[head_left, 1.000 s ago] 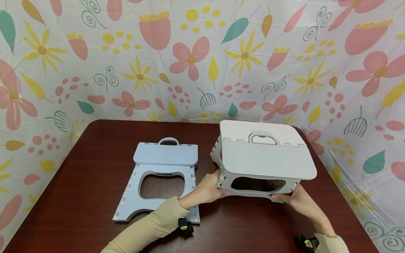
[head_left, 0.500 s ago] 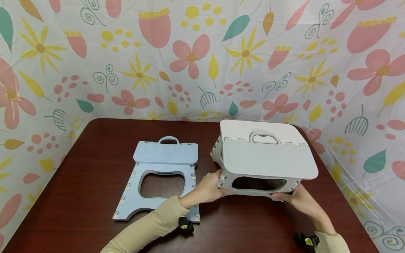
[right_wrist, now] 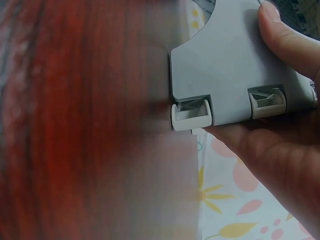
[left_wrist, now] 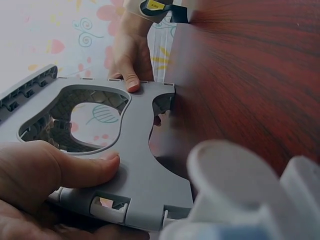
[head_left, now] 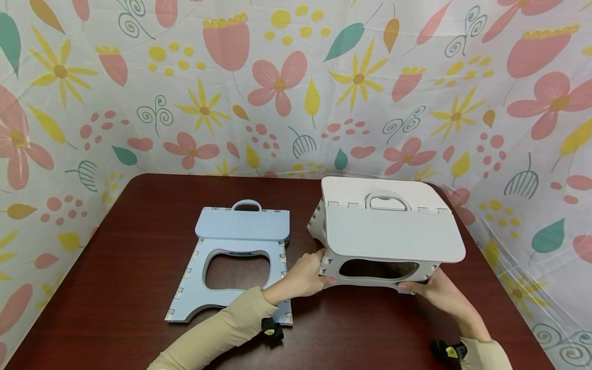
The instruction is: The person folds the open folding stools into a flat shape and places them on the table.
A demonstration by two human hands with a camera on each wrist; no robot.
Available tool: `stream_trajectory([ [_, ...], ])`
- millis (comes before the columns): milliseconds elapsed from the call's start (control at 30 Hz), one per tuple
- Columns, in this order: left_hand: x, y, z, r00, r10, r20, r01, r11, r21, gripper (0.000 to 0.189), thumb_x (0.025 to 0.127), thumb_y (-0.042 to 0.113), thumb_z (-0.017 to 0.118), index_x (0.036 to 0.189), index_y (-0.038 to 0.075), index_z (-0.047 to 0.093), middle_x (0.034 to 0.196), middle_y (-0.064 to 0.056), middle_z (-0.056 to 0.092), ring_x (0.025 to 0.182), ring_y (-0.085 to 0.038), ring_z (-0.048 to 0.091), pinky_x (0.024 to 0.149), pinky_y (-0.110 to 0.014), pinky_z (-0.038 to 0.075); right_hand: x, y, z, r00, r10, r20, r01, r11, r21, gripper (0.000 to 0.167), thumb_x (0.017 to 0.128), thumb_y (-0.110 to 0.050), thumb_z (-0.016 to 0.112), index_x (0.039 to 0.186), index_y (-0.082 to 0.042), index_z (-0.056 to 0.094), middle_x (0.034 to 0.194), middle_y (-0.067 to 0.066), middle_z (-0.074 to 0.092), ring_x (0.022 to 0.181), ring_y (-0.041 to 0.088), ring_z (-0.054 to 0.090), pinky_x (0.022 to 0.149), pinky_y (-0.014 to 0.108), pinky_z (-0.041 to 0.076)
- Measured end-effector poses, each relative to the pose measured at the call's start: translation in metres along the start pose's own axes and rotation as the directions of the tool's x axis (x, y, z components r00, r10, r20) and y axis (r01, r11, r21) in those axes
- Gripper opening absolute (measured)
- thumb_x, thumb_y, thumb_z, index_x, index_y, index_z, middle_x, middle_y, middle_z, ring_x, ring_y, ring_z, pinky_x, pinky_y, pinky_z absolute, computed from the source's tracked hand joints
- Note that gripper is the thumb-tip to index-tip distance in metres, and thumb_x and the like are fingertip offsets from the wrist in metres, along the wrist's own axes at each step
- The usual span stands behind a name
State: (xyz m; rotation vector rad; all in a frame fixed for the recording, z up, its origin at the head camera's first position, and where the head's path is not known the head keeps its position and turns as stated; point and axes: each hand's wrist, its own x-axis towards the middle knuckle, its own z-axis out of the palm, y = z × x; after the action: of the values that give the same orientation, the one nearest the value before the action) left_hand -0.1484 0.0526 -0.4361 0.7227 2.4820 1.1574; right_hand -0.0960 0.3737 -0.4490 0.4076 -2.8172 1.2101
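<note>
A light grey folding step stool (head_left: pixel 393 231) stands unfolded on the right side of the table, its carry handle in the middle of the top. My left hand (head_left: pixel 302 275) grips its near left leg panel, thumb on the front face beside the oval opening and fingers round the hinged edge, as the left wrist view shows. At the near right corner my right hand (head_left: pixel 437 295) grips the same panel, its thumb (right_wrist: pixel 287 42) pressed on the front face. Left of it lies a pale blue folding stool (head_left: pixel 242 226), folded flat, its handle pointing to the back. My left forearm passes over its lower right part.
The dark reddish-brown table (head_left: pixel 139 241) carries both stools. Behind it hangs a floral curtain (head_left: pixel 277 128), close to the table's back edge and along both sides. Each wrist wears a black strap (head_left: pixel 272 329) with a camera mount.
</note>
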Motion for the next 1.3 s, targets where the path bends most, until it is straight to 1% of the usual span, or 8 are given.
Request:
stream_trajectory([
  [300, -0.0015, -0.0002, -0.0002, 1.000, 0.017, -0.001, -0.017, 1.000, 0.000, 0.055, 0.083, 0.018, 0.078, 0.130, 0.008, 0.053, 0.105, -0.009, 0.070, 0.092, -0.019, 0.067, 0.073, -0.025, 0.051, -0.0011, -0.0004, -0.0003, 1.000, 0.019, 0.002, -0.019, 1.000, -0.004, 0.064, 0.079, -0.007, 0.078, 0.130, 0.000, 0.040, 0.104, 0.014, 0.061, 0.086, -0.004, 0.054, 0.074, 0.014, 0.040],
  [500, -0.0012, 0.0002, -0.0005, 1.000, 0.016, 0.003, -0.016, 1.000, 0.005, 0.056, 0.083, 0.019, 0.078, 0.131, 0.008, 0.052, 0.104, -0.009, 0.070, 0.091, -0.018, 0.067, 0.072, -0.024, 0.051, -0.0012, 0.0011, -0.0001, 1.000, 0.028, 0.006, -0.028, 1.000, 0.012, 0.065, 0.079, -0.007, 0.078, 0.131, -0.001, 0.039, 0.105, 0.014, 0.061, 0.086, -0.003, 0.054, 0.074, 0.015, 0.041],
  [633, -0.0009, 0.0000, -0.0004, 1.000, 0.014, 0.008, -0.015, 1.000, 0.013, 0.056, 0.083, 0.019, 0.078, 0.131, 0.008, 0.052, 0.103, -0.009, 0.070, 0.090, -0.018, 0.067, 0.071, -0.024, 0.051, -0.0017, 0.0016, -0.0004, 0.999, 0.041, 0.010, -0.041, 0.999, 0.009, 0.070, 0.080, -0.009, 0.078, 0.135, -0.002, 0.036, 0.110, 0.012, 0.059, 0.089, -0.003, 0.054, 0.075, 0.015, 0.041],
  [733, -0.0007, -0.0002, -0.0003, 1.000, 0.014, 0.009, -0.014, 1.000, 0.017, 0.056, 0.082, 0.019, 0.078, 0.131, 0.008, 0.052, 0.103, -0.009, 0.069, 0.090, -0.019, 0.067, 0.071, -0.024, 0.051, -0.0019, 0.0018, -0.0008, 0.999, 0.052, 0.012, -0.052, 0.999, 0.006, 0.070, 0.080, -0.010, 0.079, 0.135, -0.002, 0.036, 0.110, 0.012, 0.059, 0.090, -0.004, 0.054, 0.075, 0.015, 0.041],
  [933, -0.0001, -0.0007, -0.0007, 1.000, 0.018, 0.008, -0.018, 1.000, 0.016, 0.055, 0.082, 0.019, 0.078, 0.130, 0.007, 0.053, 0.102, -0.009, 0.070, 0.090, -0.019, 0.067, 0.070, -0.024, 0.050, -0.0010, 0.0016, -0.0015, 0.999, 0.045, 0.014, -0.045, 0.999, 0.004, 0.066, 0.080, -0.008, 0.078, 0.132, -0.001, 0.038, 0.106, 0.013, 0.060, 0.083, -0.002, 0.055, 0.073, 0.017, 0.041],
  [1100, 0.0003, -0.0013, 0.0001, 1.000, 0.019, 0.013, -0.020, 1.000, 0.018, 0.053, 0.082, 0.019, 0.078, 0.128, 0.008, 0.054, 0.100, -0.007, 0.069, 0.087, -0.015, 0.066, 0.070, -0.023, 0.050, -0.0013, 0.0019, -0.0014, 0.999, 0.041, 0.018, -0.041, 0.999, 0.021, 0.065, 0.080, -0.007, 0.077, 0.132, 0.000, 0.038, 0.103, 0.013, 0.060, 0.079, 0.000, 0.056, 0.072, 0.018, 0.041],
  [1200, 0.0006, -0.0017, 0.0007, 1.000, 0.016, 0.017, -0.016, 1.000, 0.010, 0.052, 0.083, 0.019, 0.078, 0.127, 0.008, 0.054, 0.099, -0.007, 0.069, 0.087, -0.014, 0.066, 0.070, -0.023, 0.049, -0.0011, 0.0026, -0.0013, 0.999, 0.036, 0.013, -0.037, 0.999, 0.022, 0.065, 0.080, -0.007, 0.078, 0.132, -0.001, 0.038, 0.104, 0.012, 0.060, 0.080, 0.000, 0.056, 0.072, 0.018, 0.041],
  [1300, 0.0008, -0.0018, 0.0012, 1.000, 0.017, 0.022, -0.017, 1.000, -0.002, 0.052, 0.083, 0.018, 0.077, 0.128, 0.008, 0.054, 0.100, -0.007, 0.069, 0.087, -0.015, 0.066, 0.070, -0.023, 0.050, -0.0012, 0.0029, -0.0016, 0.999, 0.034, 0.009, -0.034, 0.999, 0.007, 0.068, 0.080, -0.008, 0.078, 0.134, -0.002, 0.037, 0.109, 0.009, 0.058, 0.086, -0.002, 0.054, 0.073, 0.016, 0.041],
])
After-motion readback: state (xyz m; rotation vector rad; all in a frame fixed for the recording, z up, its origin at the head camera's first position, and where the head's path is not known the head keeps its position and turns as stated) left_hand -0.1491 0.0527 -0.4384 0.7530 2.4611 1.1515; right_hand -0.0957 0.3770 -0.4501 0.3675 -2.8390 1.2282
